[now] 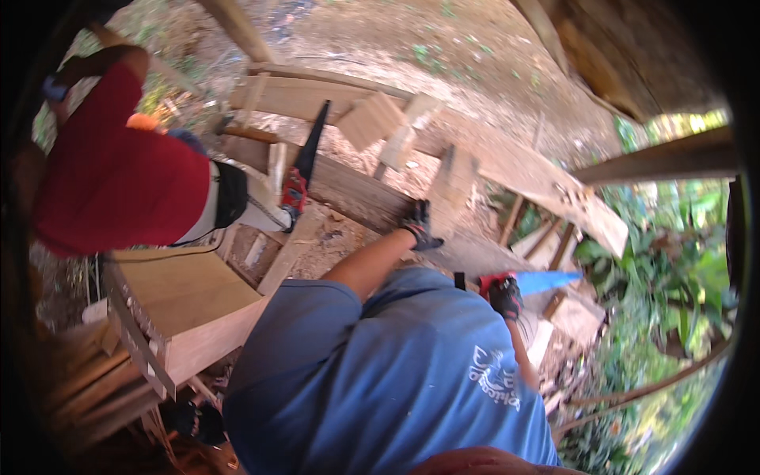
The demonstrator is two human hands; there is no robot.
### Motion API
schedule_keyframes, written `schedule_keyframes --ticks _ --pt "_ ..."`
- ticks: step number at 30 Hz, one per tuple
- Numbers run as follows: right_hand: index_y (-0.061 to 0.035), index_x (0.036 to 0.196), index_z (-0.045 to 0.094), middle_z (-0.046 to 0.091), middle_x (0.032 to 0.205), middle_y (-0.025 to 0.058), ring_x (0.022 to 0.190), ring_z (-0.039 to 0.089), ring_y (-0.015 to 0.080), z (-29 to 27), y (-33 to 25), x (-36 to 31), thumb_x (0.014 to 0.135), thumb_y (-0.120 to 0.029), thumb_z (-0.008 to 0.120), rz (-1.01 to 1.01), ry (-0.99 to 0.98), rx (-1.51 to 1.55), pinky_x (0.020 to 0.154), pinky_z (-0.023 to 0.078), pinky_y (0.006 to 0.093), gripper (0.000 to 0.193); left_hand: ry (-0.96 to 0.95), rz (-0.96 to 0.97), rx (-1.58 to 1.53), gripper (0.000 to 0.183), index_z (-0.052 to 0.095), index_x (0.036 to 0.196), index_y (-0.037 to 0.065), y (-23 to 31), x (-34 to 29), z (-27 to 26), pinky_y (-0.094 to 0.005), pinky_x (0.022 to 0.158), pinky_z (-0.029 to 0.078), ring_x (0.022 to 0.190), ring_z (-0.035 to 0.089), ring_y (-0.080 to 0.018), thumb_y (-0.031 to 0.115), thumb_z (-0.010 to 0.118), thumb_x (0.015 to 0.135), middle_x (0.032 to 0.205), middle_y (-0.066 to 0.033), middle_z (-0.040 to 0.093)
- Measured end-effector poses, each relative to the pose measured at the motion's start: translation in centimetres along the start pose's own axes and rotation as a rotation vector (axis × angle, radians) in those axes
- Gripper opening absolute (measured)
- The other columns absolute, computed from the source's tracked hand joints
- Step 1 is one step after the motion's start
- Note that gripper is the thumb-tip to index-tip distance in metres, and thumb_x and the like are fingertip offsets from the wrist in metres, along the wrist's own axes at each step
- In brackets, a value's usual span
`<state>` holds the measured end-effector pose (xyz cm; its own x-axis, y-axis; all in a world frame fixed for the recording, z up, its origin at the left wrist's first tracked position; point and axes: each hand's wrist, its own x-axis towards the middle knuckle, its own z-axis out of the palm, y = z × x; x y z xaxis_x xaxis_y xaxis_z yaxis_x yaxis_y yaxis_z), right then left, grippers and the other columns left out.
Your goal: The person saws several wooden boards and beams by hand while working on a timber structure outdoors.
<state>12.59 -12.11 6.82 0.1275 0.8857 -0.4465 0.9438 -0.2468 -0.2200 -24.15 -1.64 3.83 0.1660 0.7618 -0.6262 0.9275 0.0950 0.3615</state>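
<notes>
"While the right hand point(505, 298) had its gloved fingers curled shut round the red handle of a saw point(545, 281), what did the left do?"

"The left hand point(422, 227), gloved too, lay fingers apart over a long plank point(368, 196); I saw no grip. The saw's blue blade pointed right, near the plank's end."

"Which step?"

"Probably sawing, though contact was unclear; the next stroke called for steady wood. Leftward, a co-worker point(131, 174) wore red."
</notes>
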Motion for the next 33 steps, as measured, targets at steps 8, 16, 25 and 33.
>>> schedule_keyframes --ticks 8,16,25,33 --pt "-0.0076 0.135 0.064 0.073 0.127 0.0277 0.116 0.072 0.0479 -2.9 -3.5 -1.7 0.104 -0.050 0.059 0.121 -0.074 0.004 0.099 0.056 0.0592 0.054 -0.104 0.010 -0.008 0.148 -0.024 0.166 -0.009 -0.5 -0.5 -0.5 -0.0564 0.136 0.004 0.166 -0.017 -0.0509 0.081 0.064 0.089 0.177 -0.0347 -0.021" --pt "-0.0066 0.144 0.055 0.072 0.129 0.0292 0.116 0.072 0.0475 -0.6 -2.4 -2.2 0.095 -0.050 0.067 0.028 -0.115 -0.001 0.097 0.057 0.0593 0.067 -0.078 -0.015 -0.088 0.147 -0.022 0.167 -0.008 0.2 -1.8 -1.6 -0.0514 0.137 0.012 0.167 -0.012 -0.0475 0.077 0.069 0.088 0.178 -0.0332 -0.017" --pt "-0.0013 0.170 0.031 0.073 0.133 0.0242 0.116 0.073 0.0397 0.7 -3.1 -3.5 0.087 -0.051 0.082 -0.181 -0.007 -0.028 0.100 0.056 0.0536 0.110 0.179 -0.175 -0.471 0.147 0.000 0.172 -0.005 2.4 -4.0 -3.0 -0.0458 0.133 0.029 0.165 0.023 -0.0432 0.071 0.084 0.079 0.178 -0.0296 0.018" --pt "-0.0023 0.174 0.022 0.077 0.125 0.0201 0.111 0.076 0.0350 1.3 -3.4 -1.8 0.087 -0.053 0.083 -0.159 -0.089 -0.190 0.095 0.057 0.0486 0.118 0.291 -0.371 -0.224 0.161 -0.002 0.174 0.000 8.0 0.3 -3.6 -0.0496 0.131 0.031 0.165 0.024 -0.0399 0.076 0.091 0.066 0.177 -0.0291 0.021"
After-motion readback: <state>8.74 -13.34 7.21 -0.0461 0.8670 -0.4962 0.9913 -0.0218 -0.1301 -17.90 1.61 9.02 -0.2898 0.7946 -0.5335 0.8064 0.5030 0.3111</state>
